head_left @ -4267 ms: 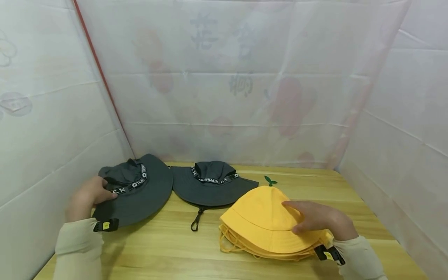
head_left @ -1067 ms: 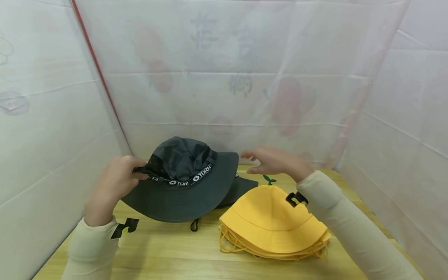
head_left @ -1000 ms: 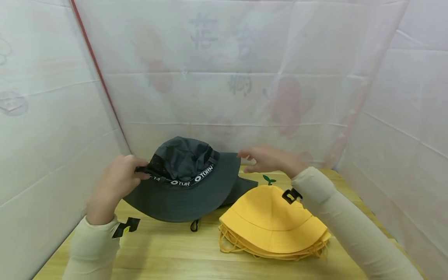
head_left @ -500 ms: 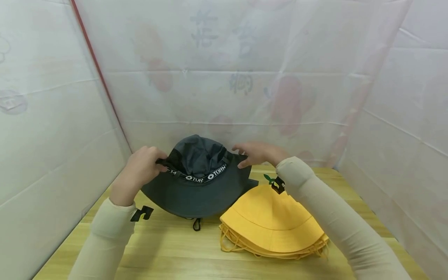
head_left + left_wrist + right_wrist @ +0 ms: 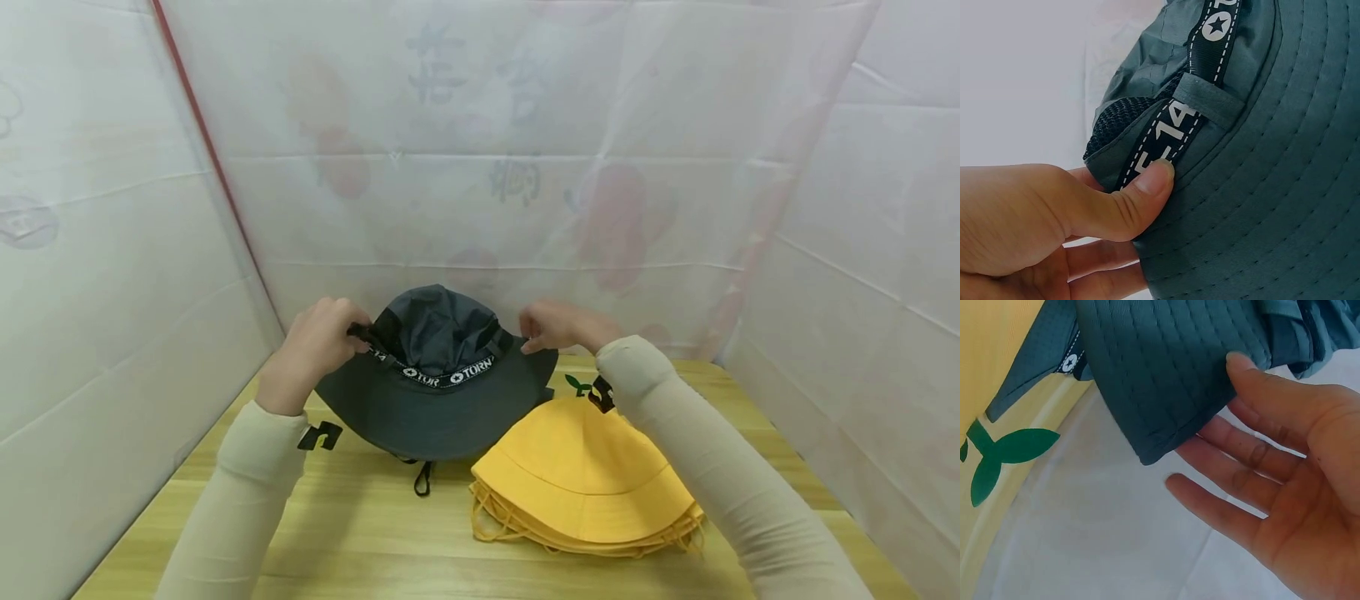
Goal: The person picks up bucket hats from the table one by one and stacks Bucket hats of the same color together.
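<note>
A dark grey bucket hat point(image 5: 442, 408) with a lettered black band is held up by both hands in the head view. My left hand point(image 5: 318, 342) pinches its left side where crown meets brim; in the left wrist view the thumb point(image 5: 1147, 187) presses over the band and the other fingers go behind the brim. My right hand point(image 5: 558, 325) pinches the right side of the brim, thumb on top and fingers beneath, as the right wrist view shows. A second dark grey hat point(image 5: 1035, 369) lies behind and below, mostly hidden, its black cord loop point(image 5: 423, 479) showing.
A stack of yellow bucket hats point(image 5: 585, 475) with thin ties and a green sprout point(image 5: 577, 385) on top sits right of centre, under the right forearm. White printed sheeting point(image 5: 480, 167) walls the wooden table point(image 5: 375, 542) at back and sides.
My left hand has lifted the grey hat from the left and carried it rightward over the second one. My right hand has left the yellow stack and taken the brim's right side.
</note>
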The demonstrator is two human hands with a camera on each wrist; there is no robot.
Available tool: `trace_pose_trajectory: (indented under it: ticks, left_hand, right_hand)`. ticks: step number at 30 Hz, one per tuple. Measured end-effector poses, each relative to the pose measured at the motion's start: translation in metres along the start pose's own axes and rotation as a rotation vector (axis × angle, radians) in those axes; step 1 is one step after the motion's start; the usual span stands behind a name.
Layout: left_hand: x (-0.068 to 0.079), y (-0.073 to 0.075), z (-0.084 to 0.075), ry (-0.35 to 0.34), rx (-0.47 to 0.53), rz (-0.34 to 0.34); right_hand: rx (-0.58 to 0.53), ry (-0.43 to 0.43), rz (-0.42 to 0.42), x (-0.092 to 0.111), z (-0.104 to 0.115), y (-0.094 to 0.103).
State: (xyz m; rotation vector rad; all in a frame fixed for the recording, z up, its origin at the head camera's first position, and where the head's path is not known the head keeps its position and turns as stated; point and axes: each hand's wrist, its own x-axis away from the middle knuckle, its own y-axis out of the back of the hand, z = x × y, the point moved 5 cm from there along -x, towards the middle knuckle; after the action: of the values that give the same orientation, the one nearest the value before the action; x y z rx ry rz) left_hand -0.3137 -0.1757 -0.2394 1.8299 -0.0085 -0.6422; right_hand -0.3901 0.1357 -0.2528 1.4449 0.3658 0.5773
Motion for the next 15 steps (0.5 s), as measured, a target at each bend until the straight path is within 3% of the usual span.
trace_pose_trajectory:
  ticks: [4,11,15]
  left_hand:
    - [-0.006,-0.001,0.002,0.032,0.003,0.006]
    - [-0.019,-0.004,0.008,0.086,0.001,-0.025]
    - [-0.028,-0.008,0.010,0.102,-0.008,-0.032]
  right_hand:
    - [-0.014,-0.022,-0.004,0.000,-0.008,0.000]
    - [0.000,0.091,-0.121,0.000,-0.010,0.011]
    - [0.026,0.105,-0.152,-0.001,-0.011,0.014]
